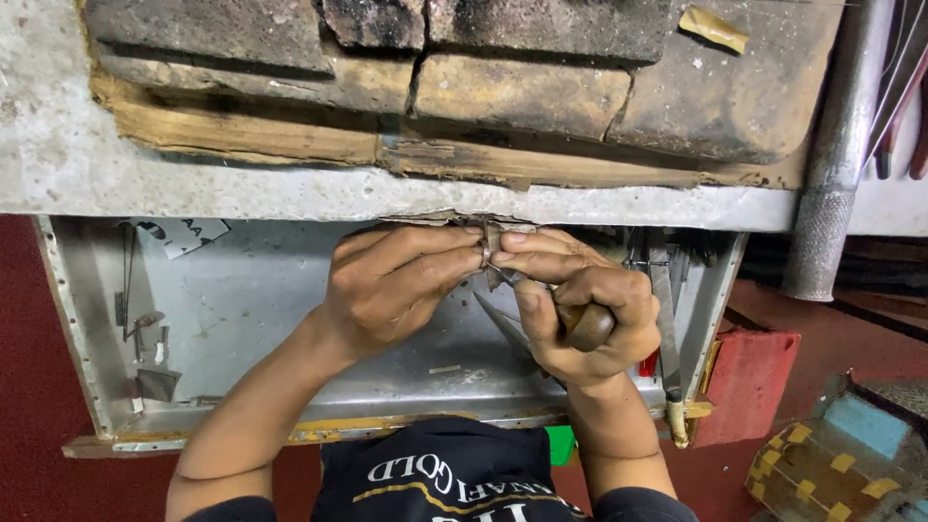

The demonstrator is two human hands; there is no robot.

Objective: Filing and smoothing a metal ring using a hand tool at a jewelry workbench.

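Left hand (pixel 391 285): fingertips pinched on small silver metal ring (pixel 486 255) at bench edge. Right hand (pixel 578 307): closed around brown wooden-handled tool (pixel 586 325), tip at ring. Below: open grey metal drawer (pixel 242 290), loose scraps inside

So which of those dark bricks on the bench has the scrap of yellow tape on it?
The big rounded brick at the far right, beside the metal pipe. The yellow tape sits on its top edge; the other bricks carry none.

Both hands meet over an open metal drawer (pixel 242 290) under the bench edge (pixel 290 193); bricks (pixel 522 92) lie behind on the bench, a steel rod (pixel 831 174) to the right
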